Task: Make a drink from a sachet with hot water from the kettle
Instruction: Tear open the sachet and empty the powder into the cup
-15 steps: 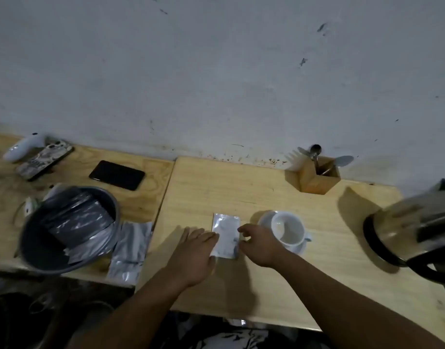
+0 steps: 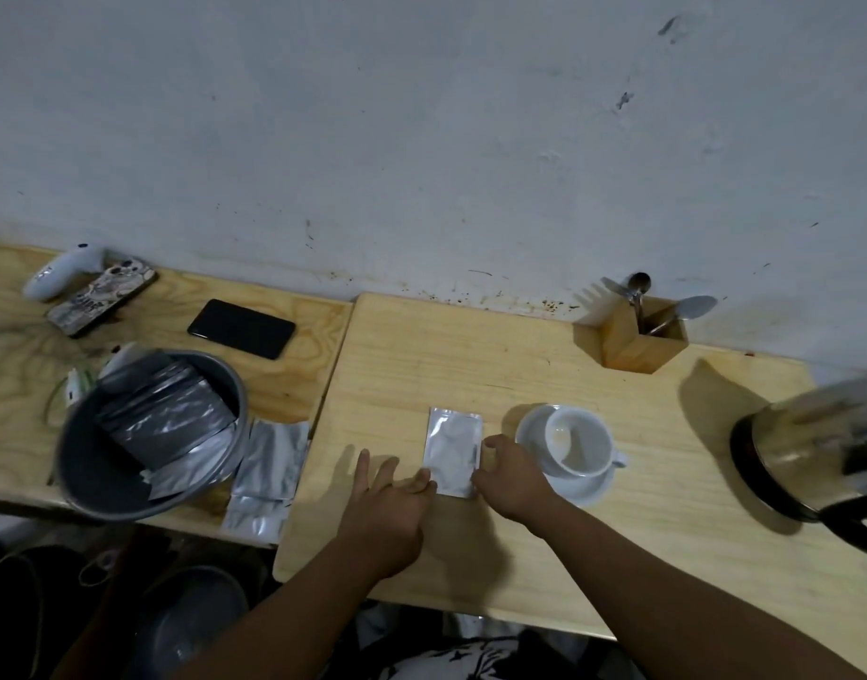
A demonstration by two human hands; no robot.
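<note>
I see the silver sachet (image 2: 452,452) lying flat on the light wooden table (image 2: 520,375), just left of the white cup (image 2: 579,439), which stands on its saucer (image 2: 583,488) and looks empty. My left hand (image 2: 390,503) lies palm down with the fingers spread, and its nearest fingertips touch the sachet's lower left edge without closing on it. My right hand (image 2: 507,476) sits at the sachet's right edge with the fingers curled; they touch the foil, but I cannot tell whether they pinch it. The kettle (image 2: 814,458) is at the far right of the table, blurred, well apart from the cup. A wooden holder (image 2: 628,343) with spoons stands at the wall behind the cup. On the neighbouring table to the left I see a grey bucket (image 2: 103,478) stuffed with foil packets, and more flat foil packets (image 2: 267,471) lie beside it at the table's edge. Further back lie a black phone (image 2: 241,328), a patterned phone case (image 2: 103,295) and a white controller (image 2: 61,271).
</note>
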